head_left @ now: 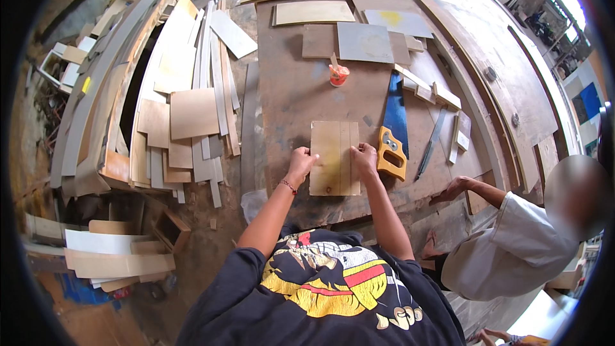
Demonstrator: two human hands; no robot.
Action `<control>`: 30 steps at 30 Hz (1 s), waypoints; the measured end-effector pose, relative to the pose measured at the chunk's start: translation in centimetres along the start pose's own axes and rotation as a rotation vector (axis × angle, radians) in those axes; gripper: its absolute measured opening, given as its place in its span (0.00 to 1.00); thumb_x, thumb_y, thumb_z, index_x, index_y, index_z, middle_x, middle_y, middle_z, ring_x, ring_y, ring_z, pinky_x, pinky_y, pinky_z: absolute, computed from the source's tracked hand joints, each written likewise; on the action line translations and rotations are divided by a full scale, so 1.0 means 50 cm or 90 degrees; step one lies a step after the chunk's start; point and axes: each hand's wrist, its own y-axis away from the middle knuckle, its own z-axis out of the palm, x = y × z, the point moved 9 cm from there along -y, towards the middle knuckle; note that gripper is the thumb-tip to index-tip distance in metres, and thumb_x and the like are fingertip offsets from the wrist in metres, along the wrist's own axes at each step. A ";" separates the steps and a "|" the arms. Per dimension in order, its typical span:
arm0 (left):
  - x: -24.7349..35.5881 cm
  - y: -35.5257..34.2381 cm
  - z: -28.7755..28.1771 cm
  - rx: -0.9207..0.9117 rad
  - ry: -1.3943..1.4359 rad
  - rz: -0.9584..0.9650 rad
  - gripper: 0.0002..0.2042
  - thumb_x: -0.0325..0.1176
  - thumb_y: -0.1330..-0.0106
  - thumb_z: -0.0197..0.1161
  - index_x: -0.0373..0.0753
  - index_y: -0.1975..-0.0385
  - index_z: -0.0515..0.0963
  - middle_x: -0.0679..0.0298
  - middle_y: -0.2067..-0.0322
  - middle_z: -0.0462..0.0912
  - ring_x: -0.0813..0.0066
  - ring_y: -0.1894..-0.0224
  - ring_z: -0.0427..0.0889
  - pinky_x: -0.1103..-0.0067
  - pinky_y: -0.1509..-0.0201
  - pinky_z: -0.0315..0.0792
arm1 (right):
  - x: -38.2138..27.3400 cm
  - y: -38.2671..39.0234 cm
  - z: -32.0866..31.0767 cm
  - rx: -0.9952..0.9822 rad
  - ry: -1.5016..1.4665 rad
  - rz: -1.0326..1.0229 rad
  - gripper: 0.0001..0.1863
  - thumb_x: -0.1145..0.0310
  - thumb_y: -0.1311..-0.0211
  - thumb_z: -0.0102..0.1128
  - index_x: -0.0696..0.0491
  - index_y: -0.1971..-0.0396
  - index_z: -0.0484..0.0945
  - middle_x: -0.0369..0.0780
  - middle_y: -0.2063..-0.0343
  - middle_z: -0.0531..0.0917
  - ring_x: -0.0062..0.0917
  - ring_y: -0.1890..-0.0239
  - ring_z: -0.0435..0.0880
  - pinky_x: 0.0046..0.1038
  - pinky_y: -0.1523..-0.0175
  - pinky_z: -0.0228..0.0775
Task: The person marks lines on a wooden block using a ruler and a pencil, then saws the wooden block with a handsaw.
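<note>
A rectangular wooden board [333, 160], yellowish with lines along its right part, is held between my two hands over the near part of the worktable [288, 103]. My left hand [301, 165] pinches its left edge, with the thumb on its face. On the opposite edge, my right hand [364, 158] grips it with curled fingers. Just right of that hand lies a hand saw [394, 128] with a blue blade and a yellow-orange handle. Beyond the board stands a small red and white cup [339, 76] with a stick in it.
Wood offcuts and strips [194, 112] are piled on the left. Flat panels [365, 42] lie at the table's far side. A dark slim tool [432, 142] and small wood blocks [460, 135] are right of the saw. Another person [512, 243] leans in from the right, one hand at the table.
</note>
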 end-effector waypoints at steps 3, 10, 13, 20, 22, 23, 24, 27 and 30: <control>0.037 0.020 -0.008 0.076 -0.137 0.037 0.15 0.29 0.50 0.65 0.30 0.64 0.74 0.55 0.68 0.80 0.67 0.65 0.79 0.76 0.61 0.72 | -0.020 0.010 -0.013 0.028 0.066 -0.022 0.17 0.63 0.53 0.65 0.59 0.65 0.80 0.46 0.70 0.83 0.35 0.65 0.82 0.31 0.57 0.71; 0.158 0.041 0.081 0.233 -0.605 0.337 0.25 0.35 0.45 0.60 0.44 0.45 0.66 0.62 0.40 0.60 0.62 0.38 0.56 0.57 0.39 0.52 | -0.075 0.049 -0.055 0.115 0.131 -0.132 0.21 0.60 0.52 0.65 0.60 0.62 0.77 0.49 0.68 0.81 0.39 0.64 0.80 0.34 0.57 0.70; 0.185 0.038 0.141 0.188 -0.682 0.385 0.25 0.39 0.40 0.54 0.48 0.41 0.63 0.64 0.39 0.59 0.61 0.34 0.51 0.50 0.37 0.43 | -0.109 0.080 -0.136 0.162 0.153 -0.179 0.16 0.65 0.50 0.60 0.59 0.64 0.77 0.48 0.68 0.80 0.40 0.62 0.79 0.35 0.56 0.69; 0.173 0.012 0.183 0.195 -0.704 0.404 0.24 0.43 0.37 0.47 0.49 0.40 0.62 0.69 0.37 0.56 0.62 0.32 0.47 0.43 0.36 0.28 | -0.053 0.119 -0.160 0.182 0.588 -0.227 0.20 0.70 0.60 0.59 0.55 0.61 0.74 0.42 0.63 0.77 0.36 0.52 0.72 0.45 0.46 0.55; 0.156 0.001 0.182 0.181 -0.710 0.369 0.24 0.45 0.35 0.42 0.48 0.38 0.60 0.70 0.36 0.55 0.62 0.32 0.45 0.42 0.37 0.25 | -0.050 0.106 -0.157 0.130 0.575 -0.212 0.20 0.70 0.60 0.58 0.55 0.60 0.74 0.42 0.62 0.77 0.35 0.52 0.72 0.45 0.47 0.55; 0.154 -0.001 0.186 0.179 -0.711 0.370 0.24 0.45 0.35 0.42 0.48 0.38 0.60 0.70 0.36 0.55 0.62 0.32 0.45 0.42 0.37 0.25 | -0.051 0.105 -0.149 0.075 0.560 -0.200 0.20 0.70 0.60 0.58 0.55 0.60 0.74 0.41 0.62 0.77 0.34 0.51 0.72 0.44 0.48 0.56; 0.152 -0.002 0.187 0.191 -0.721 0.368 0.24 0.45 0.35 0.41 0.48 0.38 0.60 0.70 0.36 0.55 0.61 0.32 0.45 0.42 0.37 0.25 | -0.070 0.116 -0.149 0.093 0.575 -0.254 0.18 0.69 0.58 0.59 0.54 0.62 0.74 0.43 0.66 0.78 0.35 0.58 0.76 0.39 0.50 0.59; 0.160 -0.002 0.188 0.196 -0.726 0.367 0.24 0.44 0.34 0.40 0.47 0.38 0.59 0.70 0.36 0.54 0.61 0.32 0.45 0.42 0.37 0.25 | -0.107 0.147 -0.167 0.177 0.427 -0.337 0.14 0.65 0.55 0.60 0.55 0.67 0.74 0.46 0.73 0.78 0.39 0.69 0.78 0.35 0.55 0.63; 0.146 -0.011 0.186 0.171 -0.723 0.349 0.23 0.44 0.33 0.38 0.46 0.38 0.59 0.70 0.36 0.54 0.60 0.32 0.46 0.43 0.36 0.27 | -0.175 0.207 -0.197 0.268 0.300 -0.384 0.13 0.63 0.47 0.59 0.58 0.75 0.71 0.48 0.81 0.75 0.42 0.77 0.77 0.35 0.67 0.66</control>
